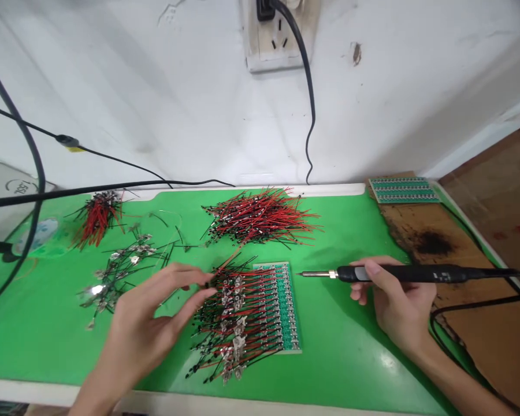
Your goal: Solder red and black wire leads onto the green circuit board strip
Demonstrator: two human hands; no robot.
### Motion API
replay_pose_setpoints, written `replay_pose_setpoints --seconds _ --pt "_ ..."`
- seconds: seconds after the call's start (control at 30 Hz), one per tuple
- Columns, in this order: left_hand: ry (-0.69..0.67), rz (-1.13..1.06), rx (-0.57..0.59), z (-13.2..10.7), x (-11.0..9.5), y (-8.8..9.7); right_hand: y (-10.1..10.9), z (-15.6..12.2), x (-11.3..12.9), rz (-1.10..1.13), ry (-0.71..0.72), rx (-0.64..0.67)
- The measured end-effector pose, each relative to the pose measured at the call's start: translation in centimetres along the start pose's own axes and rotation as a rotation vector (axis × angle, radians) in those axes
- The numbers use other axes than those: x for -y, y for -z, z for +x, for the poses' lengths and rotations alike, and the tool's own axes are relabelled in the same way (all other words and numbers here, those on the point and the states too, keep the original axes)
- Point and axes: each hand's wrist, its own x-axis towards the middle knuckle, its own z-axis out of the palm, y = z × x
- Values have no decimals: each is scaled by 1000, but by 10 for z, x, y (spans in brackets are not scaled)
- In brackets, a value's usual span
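Note:
My right hand (394, 300) grips a black soldering iron (416, 273) like a pen; its metal tip points left, just right of a green circuit board strip (288, 306). Rows of red and black wires (238, 315) are attached along that board and fan out to the left. My left hand (156, 318) hovers over the wire ends, thumb and fingers pinching at the top wires near the board's upper left. I cannot make out whether anything is held in the pinch.
A loose pile of red and black wires (260, 216) lies behind the board, a smaller bundle (96, 216) at far left, small metal parts with leads (117, 266) beside it. More green boards (403, 189) sit on a scorched wooden panel (433, 242). Cables run from a wall socket (277, 34).

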Motion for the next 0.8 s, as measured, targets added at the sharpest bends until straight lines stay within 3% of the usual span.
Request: replay_pose_setpoints --seconds 0.17,0.37,0.5,0.8 --pt "-140 -109 4 23 -28 -20 0 5 14 55 -101 105" --pt "-132 -267 -117 52 -51 -39 -1 4 28 87 -317 305" --pt "-147 -337 -97 63 -56 -51 0 3 26 79 -425 369" --pt "-219 -377 19 72 -52 -60 -1 7 25 62 -483 333"
